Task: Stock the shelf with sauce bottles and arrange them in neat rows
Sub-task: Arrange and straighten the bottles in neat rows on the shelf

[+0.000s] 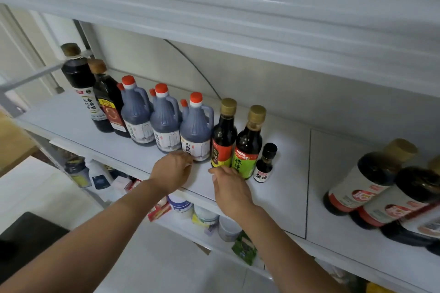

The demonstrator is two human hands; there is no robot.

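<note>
A row of sauce bottles stands on the white shelf [281, 173]: two tall dark bottles [78, 78] at the left, three handled jugs with orange caps, then a red-labelled bottle [222, 140], a green-labelled bottle [247, 147] and a tiny black-capped bottle [264, 164]. My left hand [172, 171] touches the base of the nearest jug [196, 131] with its fingertips. In front of the red-labelled bottle lies my right hand [229, 188], its fingers reaching the bottle's foot. Neither hand wraps around a bottle.
More large dark bottles with white and red labels [371, 178] stand at the shelf's right end. A lower shelf holds tubs, packets and jars [204, 216]. Another white shelf board [214, 7] hangs close overhead.
</note>
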